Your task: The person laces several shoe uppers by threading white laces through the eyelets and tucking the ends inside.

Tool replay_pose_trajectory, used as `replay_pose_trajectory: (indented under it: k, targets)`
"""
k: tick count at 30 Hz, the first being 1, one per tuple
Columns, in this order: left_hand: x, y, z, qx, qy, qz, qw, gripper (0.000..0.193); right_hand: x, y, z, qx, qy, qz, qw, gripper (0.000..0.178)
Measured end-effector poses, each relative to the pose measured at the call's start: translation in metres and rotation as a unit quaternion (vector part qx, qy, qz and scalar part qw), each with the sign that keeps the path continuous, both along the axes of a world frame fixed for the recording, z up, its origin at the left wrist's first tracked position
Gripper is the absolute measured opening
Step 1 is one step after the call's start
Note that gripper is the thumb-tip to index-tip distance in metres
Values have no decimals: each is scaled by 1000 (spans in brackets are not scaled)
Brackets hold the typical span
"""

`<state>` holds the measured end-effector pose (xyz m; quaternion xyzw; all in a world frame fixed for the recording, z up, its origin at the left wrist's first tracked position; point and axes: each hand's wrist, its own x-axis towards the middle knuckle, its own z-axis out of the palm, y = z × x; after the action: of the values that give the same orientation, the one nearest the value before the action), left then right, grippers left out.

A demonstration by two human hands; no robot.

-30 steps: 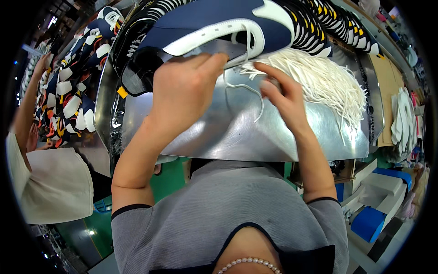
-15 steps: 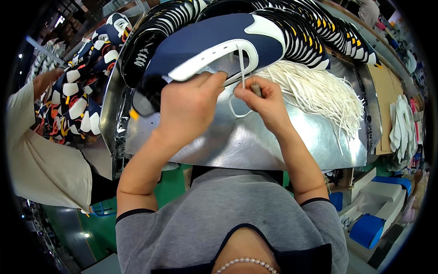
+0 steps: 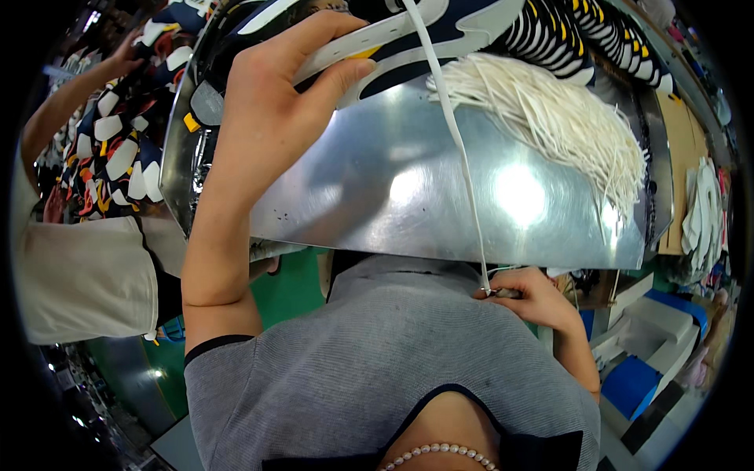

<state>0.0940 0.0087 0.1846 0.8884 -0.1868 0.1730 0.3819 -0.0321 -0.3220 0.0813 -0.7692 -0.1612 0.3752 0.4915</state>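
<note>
Above the worktable, my left hand (image 3: 271, 118) grips a navy and white shoe upper (image 3: 389, 33) by its white eyelet strip, fingers behind and thumb in front. A white shoelace (image 3: 453, 125) runs from the upper down across the table edge, pulled nearly straight. Its lower end is at my right hand (image 3: 542, 298), which is closed close to my body on the right. A small tool with a greyish handle (image 3: 506, 293) sticks out of those fingers beside the lace; its tip is too small to make out.
A heap of white laces (image 3: 550, 118) lies on the shiny metal table (image 3: 345, 212). Rows of stacked uppers (image 3: 550, 39) stand behind it. At left, another person's arm (image 3: 75, 98) reaches over a pile of uppers (image 3: 122, 157). Cardboard (image 3: 674, 180) flanks the right side.
My right hand has drawn the lace from the upper down toward my body on the right. My left hand has moved up and away with the upper, thumb now along its eyelet strip.
</note>
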Motion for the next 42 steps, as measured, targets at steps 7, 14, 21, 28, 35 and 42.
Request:
replay_pose_trajectory:
  k: [7,14,21,28,35,42]
  targets:
    - [-11,10,-104,201,208,-89,953,26,38,37,-18,115,-106,-55,986,21]
    - [-8,7,-105,250,281,-78,923,28,119,110,-28,266,-35,-255,929,16]
    - [-8,-10,-85,197,245,-91,945,31,159,135,-44,336,-40,-322,884,14]
    - [0,-32,-108,148,266,-58,951,28,166,137,-53,399,17,-335,854,11]
    - [5,-29,-124,81,294,-45,951,28,170,142,-57,433,24,-384,815,10]
    - [7,-34,-120,155,293,-15,943,21,173,136,-66,381,1,-374,846,30]
